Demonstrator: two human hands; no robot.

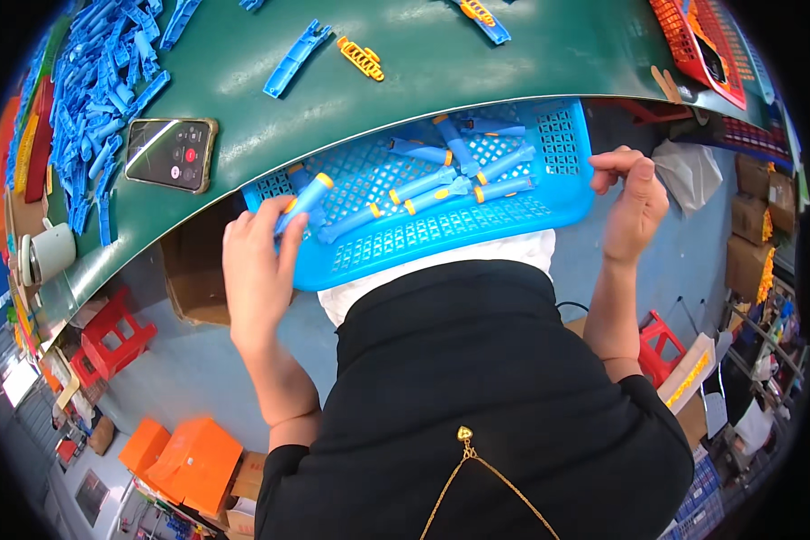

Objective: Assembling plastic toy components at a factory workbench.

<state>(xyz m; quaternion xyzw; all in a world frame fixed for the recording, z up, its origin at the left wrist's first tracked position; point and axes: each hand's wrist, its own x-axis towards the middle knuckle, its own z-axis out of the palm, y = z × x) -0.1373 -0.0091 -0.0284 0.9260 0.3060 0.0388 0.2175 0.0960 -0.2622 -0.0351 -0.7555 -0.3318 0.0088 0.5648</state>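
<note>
A light-blue plastic basket (441, 232) with perforated sides rests on my lap, its far edge under the table. Several blue plastic tubes with yellow end bands lie loosely in it, one short tube (454, 144) upright-angled near the back. My left hand (259, 256) is at the basket's left end, closed around a blue tube (308, 202) with a yellow tip pointing up and right. My right hand (634, 198) hovers at the basket's right rim, fingers loosely curled and thumb apart, nothing visible in it.
On the green table (405, 63) are a heap of blue plastic parts (99, 81), a phone (171, 155), a loose blue half-shell (297, 58) and a yellow slotted piece (361, 58). A cup (52, 252) stands at the left edge. A red basket (706, 54) sits far right.
</note>
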